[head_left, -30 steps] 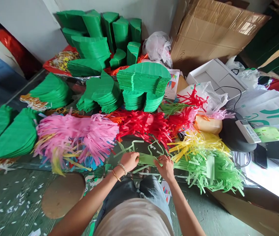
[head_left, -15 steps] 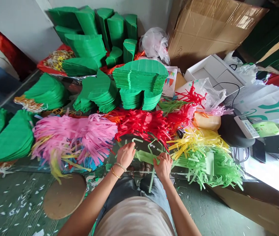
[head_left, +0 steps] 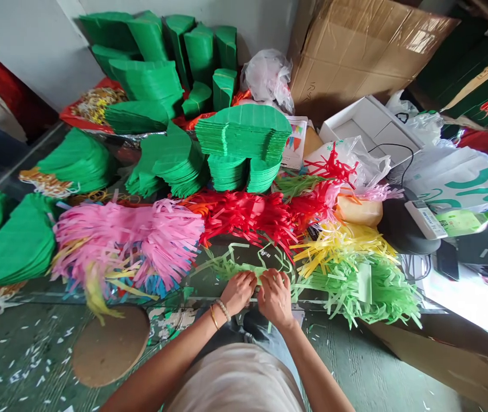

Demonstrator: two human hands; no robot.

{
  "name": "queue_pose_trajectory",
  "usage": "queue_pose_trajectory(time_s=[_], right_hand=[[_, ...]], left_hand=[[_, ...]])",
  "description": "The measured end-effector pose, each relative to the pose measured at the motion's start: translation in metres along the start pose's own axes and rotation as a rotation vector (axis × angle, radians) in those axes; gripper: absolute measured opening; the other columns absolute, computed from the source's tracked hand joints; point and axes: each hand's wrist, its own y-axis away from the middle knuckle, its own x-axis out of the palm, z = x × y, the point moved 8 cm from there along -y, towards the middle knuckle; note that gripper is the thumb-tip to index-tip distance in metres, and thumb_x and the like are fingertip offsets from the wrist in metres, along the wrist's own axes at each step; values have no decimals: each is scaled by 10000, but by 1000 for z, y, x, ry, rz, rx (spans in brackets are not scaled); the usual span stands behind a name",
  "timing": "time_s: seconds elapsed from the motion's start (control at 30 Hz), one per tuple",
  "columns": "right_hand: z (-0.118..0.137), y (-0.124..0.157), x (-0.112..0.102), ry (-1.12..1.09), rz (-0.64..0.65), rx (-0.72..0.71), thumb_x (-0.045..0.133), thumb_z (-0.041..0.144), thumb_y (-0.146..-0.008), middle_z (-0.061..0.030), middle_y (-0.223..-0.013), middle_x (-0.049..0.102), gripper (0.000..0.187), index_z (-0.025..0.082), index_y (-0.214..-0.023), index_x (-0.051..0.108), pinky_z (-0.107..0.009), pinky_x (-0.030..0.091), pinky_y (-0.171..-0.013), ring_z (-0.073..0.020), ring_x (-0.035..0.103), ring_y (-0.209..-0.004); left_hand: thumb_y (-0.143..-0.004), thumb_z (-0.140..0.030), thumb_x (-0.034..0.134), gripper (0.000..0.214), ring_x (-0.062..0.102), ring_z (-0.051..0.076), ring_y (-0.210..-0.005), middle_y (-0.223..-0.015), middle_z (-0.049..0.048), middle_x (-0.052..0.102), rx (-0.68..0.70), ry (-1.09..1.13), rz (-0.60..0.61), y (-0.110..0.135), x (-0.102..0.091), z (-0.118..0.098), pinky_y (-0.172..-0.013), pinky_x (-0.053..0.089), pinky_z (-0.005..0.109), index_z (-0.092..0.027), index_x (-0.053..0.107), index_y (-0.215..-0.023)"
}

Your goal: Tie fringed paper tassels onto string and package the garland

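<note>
My left hand and my right hand are side by side, almost touching, at the near edge of the glass table. Both are closed on a bunch of light green fringed paper, whose strips fan out to the left and away from me. Beyond the hands lie piles of fringed paper: pink fringe on the left, red fringe in the middle, yellow fringe and more light green fringe on the right.
Stacks of dark green cut paper fill the back and left of the table. A cardboard box, a white box, plastic bags and a cable sit at the right. A round stool stands on the scrap-littered floor.
My hands have come together from a hand's width apart. The green strip they stretched flat between them is now gathered into a bunch whose fringe spreads outward.
</note>
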Motion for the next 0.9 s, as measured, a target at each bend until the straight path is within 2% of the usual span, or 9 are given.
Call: queue_pose_trajectory(time_s=[0.17, 0.27, 0.37, 0.5, 0.6, 0.67, 0.73, 0.77, 0.9], right_hand=[[6, 6, 10, 24, -62, -147, 473, 82, -879, -114, -1006, 718, 252, 158, -1015, 671, -434, 306, -1029, -250, 580, -1072], [-1, 6, 2, 36, -115, -183, 477, 76, -912, -97, -1020, 734, 249, 165, -1030, 678, -421, 314, -1022, -242, 600, -1081], [-5, 9, -11, 49, -153, -202, 497, 59, -910, -93, -1105, 725, 277, 167, -1102, 664, -431, 301, -1040, -249, 589, -1144], [-4, 17, -13, 78, -163, -234, 496, 38, -901, -101, -1095, 728, 285, 147, -1102, 667, -442, 313, -1034, -261, 587, -1157], [1, 21, -1, 77, -153, -238, 503, 51, -906, -104, -1047, 737, 255, 142, -1062, 682, -436, 326, -1019, -262, 592, -1139], [5, 23, 7, 70, -142, -241, 494, 70, -918, -105, -1036, 737, 246, 147, -1048, 688, -433, 328, -1013, -262, 587, -1135], [9, 25, 14, 60, -129, -248, 480, 90, -930, -105, -1041, 734, 246, 153, -1036, 692, -431, 329, -1002, -264, 580, -1129], [11, 26, 16, 55, -122, -252, 474, 93, -933, -105, -1046, 732, 249, 155, -1033, 694, -429, 329, -996, -266, 577, -1124], [13, 32, 18, 35, -73, -265, 467, 71, -922, -101, -1066, 725, 273, 162, -1044, 694, -418, 328, -982, -263, 568, -1110]], left_hand=[[-847, -41, 439, 321, 647, 246, -940, -1035, 116, 703, -16, -36, -21, -4, -7, 1, -812, 512, 415, -185, 657, -1034], [-831, -22, 441, 324, 651, 238, -889, -972, 109, 712, -51, -75, -49, -8, -21, 13, -842, 506, 421, -170, 664, -1014], [-819, 4, 439, 350, 648, 245, -950, -1014, 111, 718, -105, -120, -96, -4, -48, 39, -930, 474, 439, -157, 665, -1033], [-798, 30, 432, 451, 595, 308, -1118, -1192, 162, 665, -270, -206, -181, 14, -101, 76, -1023, 389, 536, -129, 608, -1181], [-755, 42, 448, 571, 491, 343, -1270, -1366, 192, 534, -473, -269, -256, 26, -128, 75, -1075, 325, 581, -126, 516, -1296], [-740, 32, 461, 594, 447, 303, -1322, -1408, 156, 499, -359, -166, -201, 22, -114, 46, -1090, 356, 512, -162, 506, -1299], [-758, -14, 486, 550, 477, 254, -1299, -1368, 112, 544, -79, -8, -26, 15, -75, 4, -1073, 410, 428, -201, 529, -1274], [-776, -43, 502, 492, 521, 252, -1250, -1312, 106, 586, -18, 11, 19, 15, -57, -8, -1050, 433, 420, -205, 555, -1237], [-837, -42, 494, 299, 640, 249, -1023, -1088, 106, 688, -30, -34, 39, 21, -13, -6, -895, 512, 398, -170, 627, -1072]])
